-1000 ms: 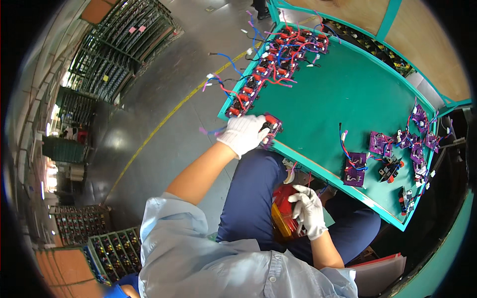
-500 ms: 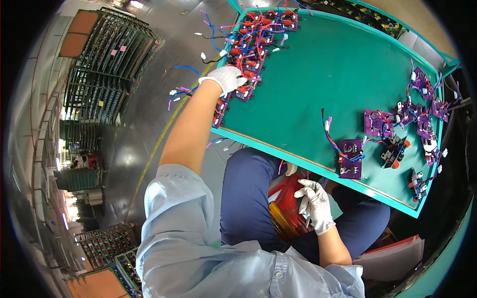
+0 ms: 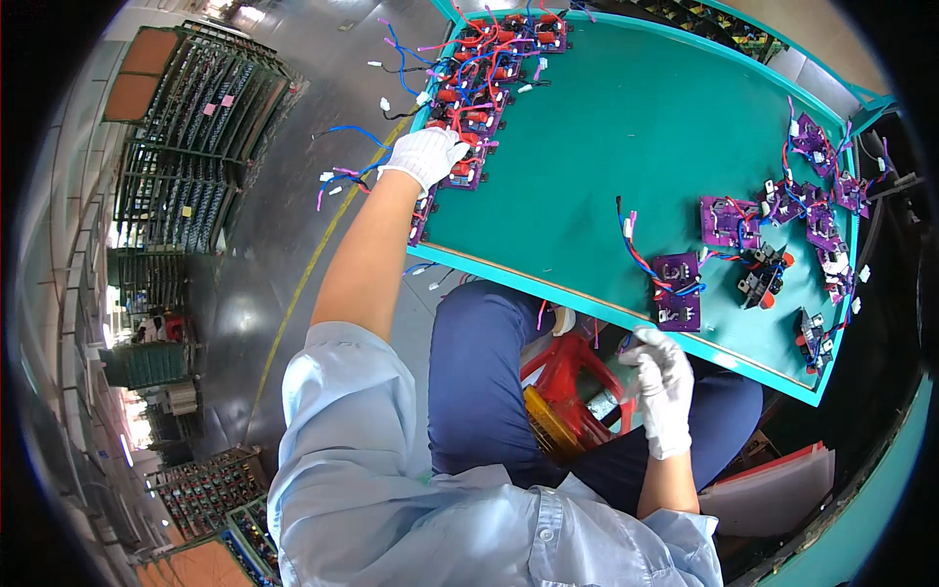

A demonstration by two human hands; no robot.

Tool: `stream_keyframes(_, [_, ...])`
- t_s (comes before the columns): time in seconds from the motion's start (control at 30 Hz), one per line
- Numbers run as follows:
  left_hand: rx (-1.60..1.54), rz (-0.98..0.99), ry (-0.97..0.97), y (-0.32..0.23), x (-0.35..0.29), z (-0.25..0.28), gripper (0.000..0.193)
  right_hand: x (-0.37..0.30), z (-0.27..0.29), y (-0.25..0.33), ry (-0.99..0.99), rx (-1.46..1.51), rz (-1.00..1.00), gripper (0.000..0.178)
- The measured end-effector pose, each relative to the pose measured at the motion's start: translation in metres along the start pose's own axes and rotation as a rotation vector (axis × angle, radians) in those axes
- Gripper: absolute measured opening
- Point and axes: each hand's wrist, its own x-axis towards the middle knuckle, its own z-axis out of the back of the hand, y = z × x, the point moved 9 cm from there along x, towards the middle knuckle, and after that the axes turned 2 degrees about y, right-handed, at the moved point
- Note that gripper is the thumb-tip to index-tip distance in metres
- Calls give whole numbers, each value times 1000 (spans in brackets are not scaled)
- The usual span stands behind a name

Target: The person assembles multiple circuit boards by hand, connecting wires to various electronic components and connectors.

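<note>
My left hand (image 3: 423,158), in a white glove, reaches to the left edge of a green-topped table (image 3: 577,157). Its fingers close on a purple circuit board (image 3: 462,174) in a packed row of boards with red parts and loose wires. The fingertips are partly hidden among the wires. My right hand (image 3: 663,391), also gloved, hovers by the table's front edge, above my lap. Its fingers are half curled and apart, and I see nothing held in them. Nearest to it on the table lies a purple board (image 3: 675,293) with blue and red wires.
More purple boards (image 3: 729,221) and black-and-red assemblies (image 3: 763,277) lie at the table's right end. A raised turquoise rim (image 3: 548,295) runs round the table. Below it are a red plastic stool (image 3: 572,367) and papers (image 3: 782,494). Racks (image 3: 186,147) of boards stand at left.
My right hand has risen and moved right, toward the table's front edge, its fingers turning. My left hand stays at the row of boards. The whole view has shifted slightly.
</note>
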Motion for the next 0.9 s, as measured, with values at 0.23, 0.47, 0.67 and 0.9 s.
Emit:
stream_keyframes(0.23, [336,-14,-246,-29,-14,33,32,9,50,62,-390,-640,322,35])
stream_keyframes(0.47, [-170,-328,-853,-136,-128,86,27,61,-8,82,-64,-1512,526,32])
stream_keyframes(0.67, [-822,-262,-671,-161,-224,42,30,61,-3,71,-17,-578,47,15])
stream_keyframes(0.9, [-1074,-326,-842,-164,-304,101,102,-37,-122,123,353,-443,256,16])
